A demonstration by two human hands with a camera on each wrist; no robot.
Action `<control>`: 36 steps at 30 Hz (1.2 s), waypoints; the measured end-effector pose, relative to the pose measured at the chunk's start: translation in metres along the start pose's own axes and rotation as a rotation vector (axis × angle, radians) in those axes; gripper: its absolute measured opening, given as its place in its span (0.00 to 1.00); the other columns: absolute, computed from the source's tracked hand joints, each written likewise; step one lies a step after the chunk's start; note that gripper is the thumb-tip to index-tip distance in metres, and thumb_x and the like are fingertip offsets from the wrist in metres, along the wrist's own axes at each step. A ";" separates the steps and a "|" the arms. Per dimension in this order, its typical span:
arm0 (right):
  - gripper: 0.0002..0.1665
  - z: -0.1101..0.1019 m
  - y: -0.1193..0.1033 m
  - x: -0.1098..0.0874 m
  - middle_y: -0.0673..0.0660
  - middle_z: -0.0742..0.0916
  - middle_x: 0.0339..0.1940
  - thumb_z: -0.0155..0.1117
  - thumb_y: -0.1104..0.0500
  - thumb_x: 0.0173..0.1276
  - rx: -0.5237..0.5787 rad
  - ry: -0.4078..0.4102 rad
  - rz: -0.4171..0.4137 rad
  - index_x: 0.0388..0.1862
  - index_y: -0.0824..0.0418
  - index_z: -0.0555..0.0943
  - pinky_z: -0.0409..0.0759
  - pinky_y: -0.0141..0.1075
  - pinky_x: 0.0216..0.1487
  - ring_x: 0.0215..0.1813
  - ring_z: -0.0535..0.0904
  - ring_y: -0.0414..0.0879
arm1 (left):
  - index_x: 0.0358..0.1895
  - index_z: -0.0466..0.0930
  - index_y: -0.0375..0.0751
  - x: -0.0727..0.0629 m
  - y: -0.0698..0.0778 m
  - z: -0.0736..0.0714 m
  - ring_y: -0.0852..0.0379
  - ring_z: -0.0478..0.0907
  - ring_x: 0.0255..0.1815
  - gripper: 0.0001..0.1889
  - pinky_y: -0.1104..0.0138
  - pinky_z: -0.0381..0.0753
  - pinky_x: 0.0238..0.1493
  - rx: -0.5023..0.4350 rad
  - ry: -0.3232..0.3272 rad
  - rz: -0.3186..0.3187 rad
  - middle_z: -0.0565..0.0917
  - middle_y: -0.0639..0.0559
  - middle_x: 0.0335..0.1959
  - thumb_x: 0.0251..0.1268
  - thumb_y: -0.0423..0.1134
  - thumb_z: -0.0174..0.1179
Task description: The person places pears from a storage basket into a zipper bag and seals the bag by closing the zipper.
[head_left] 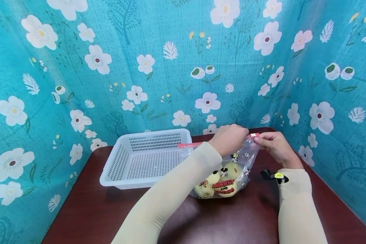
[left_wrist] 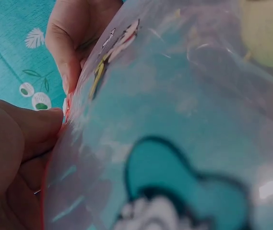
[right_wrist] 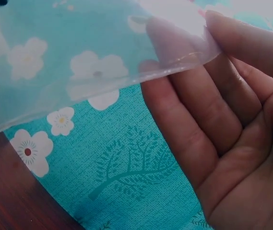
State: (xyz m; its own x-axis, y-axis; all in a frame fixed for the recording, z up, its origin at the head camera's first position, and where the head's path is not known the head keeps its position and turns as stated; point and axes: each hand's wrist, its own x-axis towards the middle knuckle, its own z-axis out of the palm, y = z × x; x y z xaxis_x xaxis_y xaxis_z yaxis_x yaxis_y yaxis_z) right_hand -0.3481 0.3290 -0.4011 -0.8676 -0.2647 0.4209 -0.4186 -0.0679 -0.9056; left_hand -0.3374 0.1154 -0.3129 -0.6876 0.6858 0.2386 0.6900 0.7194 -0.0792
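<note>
A clear zip bag (head_left: 245, 162) with cartoon prints and a red zip strip stands on the table, several pale yellow-green fruits (head_left: 231, 169) inside it. My left hand (head_left: 230, 139) reaches across and pinches the zip strip near its right end. With thumb and fingers my right hand (head_left: 274, 145) grips the bag's top right corner, at the red and white slider (head_left: 254, 135). In the left wrist view both hands meet close together along the red edge. The right wrist view has the fingers (right_wrist: 184, 129) behind the clear film, the thumb in front.
A white perforated plastic basket (head_left: 109, 169) sits to the left of the bag, its right side partly behind it. The dark red-brown table (head_left: 79, 210) is bordered by a teal floral curtain (head_left: 170, 84) at the back and sides. A black strap device (head_left: 274, 175) is on the right wrist.
</note>
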 end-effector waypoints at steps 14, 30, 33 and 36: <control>0.09 0.000 -0.001 0.000 0.54 0.88 0.35 0.57 0.73 0.70 0.025 -0.005 -0.036 0.41 0.72 0.86 0.83 0.33 0.37 0.36 0.83 0.44 | 0.45 0.84 0.49 0.006 0.003 0.005 0.65 0.74 0.24 0.09 0.72 0.73 0.23 -0.041 0.031 -0.028 0.79 0.60 0.26 0.73 0.45 0.54; 0.17 -0.004 0.000 -0.003 0.56 0.89 0.39 0.47 0.77 0.72 0.175 -0.122 -0.153 0.45 0.73 0.85 0.82 0.32 0.38 0.36 0.84 0.44 | 0.28 0.76 0.52 0.015 0.011 0.007 0.65 0.73 0.21 0.14 0.70 0.72 0.22 -0.135 0.000 -0.016 0.75 0.59 0.19 0.68 0.54 0.56; 0.17 -0.004 0.000 -0.003 0.56 0.89 0.39 0.47 0.77 0.72 0.169 -0.131 -0.172 0.45 0.73 0.85 0.82 0.33 0.39 0.37 0.84 0.44 | 0.26 0.74 0.52 0.017 0.012 0.008 0.65 0.73 0.21 0.15 0.69 0.72 0.21 -0.132 0.010 -0.015 0.74 0.59 0.18 0.67 0.56 0.55; 0.16 -0.003 -0.001 -0.004 0.56 0.88 0.37 0.47 0.76 0.72 0.148 -0.125 -0.184 0.44 0.73 0.85 0.82 0.31 0.37 0.35 0.82 0.44 | 0.29 0.74 0.52 0.017 0.012 0.009 0.65 0.73 0.21 0.13 0.69 0.72 0.22 -0.125 0.013 -0.017 0.74 0.59 0.19 0.69 0.54 0.55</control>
State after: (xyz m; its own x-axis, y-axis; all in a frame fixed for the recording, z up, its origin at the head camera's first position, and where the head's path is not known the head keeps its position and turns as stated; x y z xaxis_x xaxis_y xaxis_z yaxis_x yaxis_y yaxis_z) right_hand -0.3453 0.3328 -0.4015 -0.7370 -0.3507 0.5778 -0.5143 -0.2637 -0.8161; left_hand -0.3426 0.1370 -0.3183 -0.6969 0.6718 0.2511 0.7019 0.7108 0.0463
